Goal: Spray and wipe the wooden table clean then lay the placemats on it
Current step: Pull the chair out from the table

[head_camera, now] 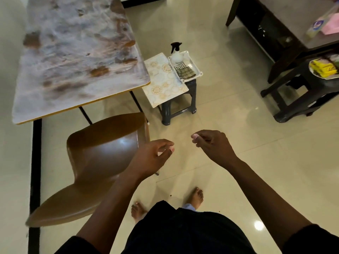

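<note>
The wooden table point(73, 57) fills the upper left, its top smeared with a whitish film and brown patches. To its right a grey stool point(180, 105) carries patterned placemats point(163, 77) and a white tray point(197, 69). In the tray stand a spray bottle point(176, 55) with a black trigger and a folded checked cloth point(185, 72). My left hand point(154, 155) and my right hand point(211, 143) hover over the floor in front of me with loosely curled fingers, holding nothing, well short of the stool.
A brown plastic chair point(95, 158) stands between me and the table, just left of my left hand. A dark table point(286, 32) and a dark stool point(302, 92) with a plate of packets sit at the right. Tiled floor lies between.
</note>
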